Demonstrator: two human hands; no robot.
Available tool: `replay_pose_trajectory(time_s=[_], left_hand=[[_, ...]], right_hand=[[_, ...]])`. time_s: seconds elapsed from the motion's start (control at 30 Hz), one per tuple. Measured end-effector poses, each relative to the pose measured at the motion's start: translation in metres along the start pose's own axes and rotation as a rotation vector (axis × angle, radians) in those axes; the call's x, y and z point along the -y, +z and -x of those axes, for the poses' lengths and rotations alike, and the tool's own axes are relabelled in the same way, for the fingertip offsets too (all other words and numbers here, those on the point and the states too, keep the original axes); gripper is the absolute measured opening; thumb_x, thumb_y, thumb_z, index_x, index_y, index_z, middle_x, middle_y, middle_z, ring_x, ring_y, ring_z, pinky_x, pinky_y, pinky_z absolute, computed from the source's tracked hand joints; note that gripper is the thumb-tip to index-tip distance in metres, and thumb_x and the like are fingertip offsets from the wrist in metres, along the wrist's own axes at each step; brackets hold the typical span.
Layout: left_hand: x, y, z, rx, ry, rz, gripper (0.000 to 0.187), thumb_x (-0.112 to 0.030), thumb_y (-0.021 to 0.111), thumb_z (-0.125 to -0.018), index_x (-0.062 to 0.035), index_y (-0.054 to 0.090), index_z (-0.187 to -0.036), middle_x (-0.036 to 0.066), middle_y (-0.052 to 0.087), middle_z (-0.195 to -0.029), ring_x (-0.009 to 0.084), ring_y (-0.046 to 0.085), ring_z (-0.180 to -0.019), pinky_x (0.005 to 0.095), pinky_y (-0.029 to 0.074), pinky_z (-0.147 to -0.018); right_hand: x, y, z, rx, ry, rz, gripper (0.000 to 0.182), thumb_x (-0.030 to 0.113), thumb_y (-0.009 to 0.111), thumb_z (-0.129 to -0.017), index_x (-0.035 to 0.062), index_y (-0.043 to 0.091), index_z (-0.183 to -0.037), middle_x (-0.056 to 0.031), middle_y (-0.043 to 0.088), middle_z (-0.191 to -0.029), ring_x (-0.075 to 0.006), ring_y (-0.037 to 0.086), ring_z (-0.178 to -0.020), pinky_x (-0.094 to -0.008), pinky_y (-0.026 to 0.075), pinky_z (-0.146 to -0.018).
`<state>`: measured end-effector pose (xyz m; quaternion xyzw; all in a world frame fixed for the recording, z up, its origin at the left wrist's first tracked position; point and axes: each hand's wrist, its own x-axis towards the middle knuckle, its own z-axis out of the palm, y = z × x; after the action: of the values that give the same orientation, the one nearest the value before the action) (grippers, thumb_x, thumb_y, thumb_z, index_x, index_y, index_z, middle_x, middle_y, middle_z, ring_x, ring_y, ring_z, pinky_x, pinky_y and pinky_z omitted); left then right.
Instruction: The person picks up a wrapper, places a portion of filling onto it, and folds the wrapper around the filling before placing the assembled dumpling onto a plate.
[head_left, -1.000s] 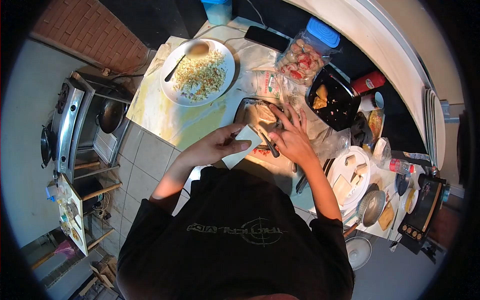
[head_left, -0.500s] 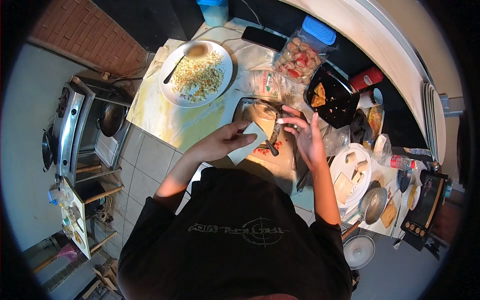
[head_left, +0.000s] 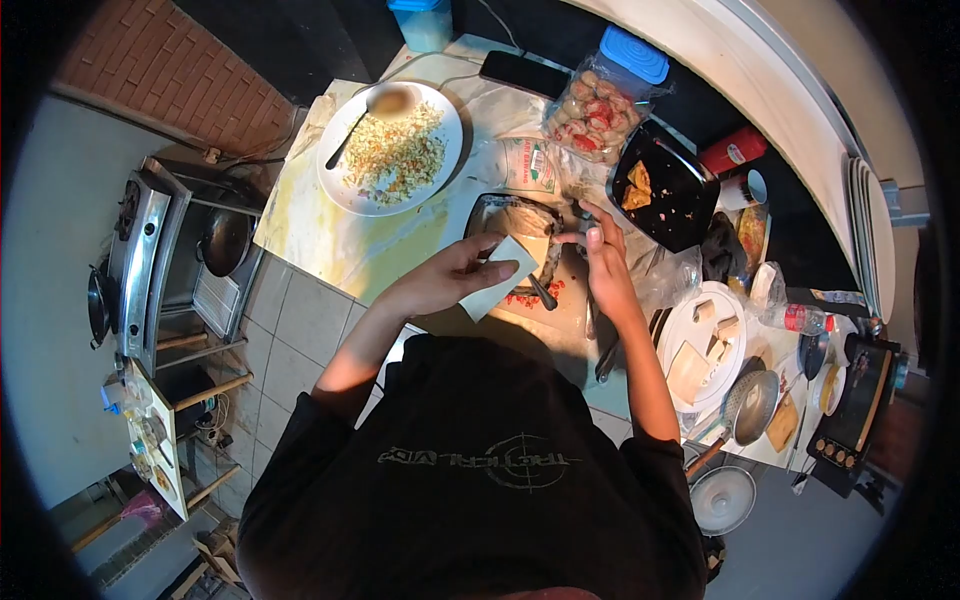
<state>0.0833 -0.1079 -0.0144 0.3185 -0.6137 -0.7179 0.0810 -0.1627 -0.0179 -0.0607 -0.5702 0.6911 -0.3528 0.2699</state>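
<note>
My left hand (head_left: 450,278) pinches a thin, pale, square sheet (head_left: 497,284) between thumb and fingers, tilted above the worktop. Across from it, my right hand (head_left: 610,262) holds nothing; its fingers are apart and partly bent, and one points left toward the sheet. Beneath and beyond both hands sits a dark-rimmed dish (head_left: 478,212) with a pale, creamy content, partly hidden by the left hand. A dark spoon handle (head_left: 542,292) sticks out near the sheet. Small red bits (head_left: 553,300) lie on the board below.
A white plate (head_left: 332,178) of chopped vegetables with a spoon stands left. Behind are a bag of red-and-tan pieces (head_left: 597,115) and a black tray (head_left: 680,205). To the right are a plate (head_left: 676,345) with pale sheets and rolls, a strainer (head_left: 750,408) and a bottle (head_left: 800,319).
My right hand has turned and its fingers have bent more, one finger now pointing left. My left hand has shifted slightly right, still with the sheet.
</note>
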Motion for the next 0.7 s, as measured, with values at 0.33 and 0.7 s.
replay_pose_trajectory(time_s=[0.33,0.7], left_hand=[[0.005,-0.002,0.001,-0.029,-0.019,-0.027,0.066,-0.027,0.061,-0.097,0.0122,0.031,-0.141,0.017,0.06,-0.123,0.0199,0.058,-0.116,0.029,0.044,-0.099],[-0.001,-0.001,0.006,0.068,0.141,-0.115,0.054,-0.031,0.066,-0.093,0.0031,0.047,-0.13,0.01,0.064,-0.101,0.0138,0.058,-0.091,0.0284,0.047,-0.08]], right_hand=[[0.011,-0.01,0.003,-0.013,-0.002,-0.129,0.069,0.048,0.018,-0.104,0.0057,0.073,-0.104,-0.0084,0.043,-0.144,-0.0277,0.034,-0.134,-0.0414,0.021,-0.112],[0.066,-0.015,0.013,0.166,0.025,-0.699,0.083,0.058,0.007,-0.101,0.0029,0.069,-0.107,-0.0059,0.045,-0.139,-0.0208,0.043,-0.122,-0.0348,0.03,-0.098]])
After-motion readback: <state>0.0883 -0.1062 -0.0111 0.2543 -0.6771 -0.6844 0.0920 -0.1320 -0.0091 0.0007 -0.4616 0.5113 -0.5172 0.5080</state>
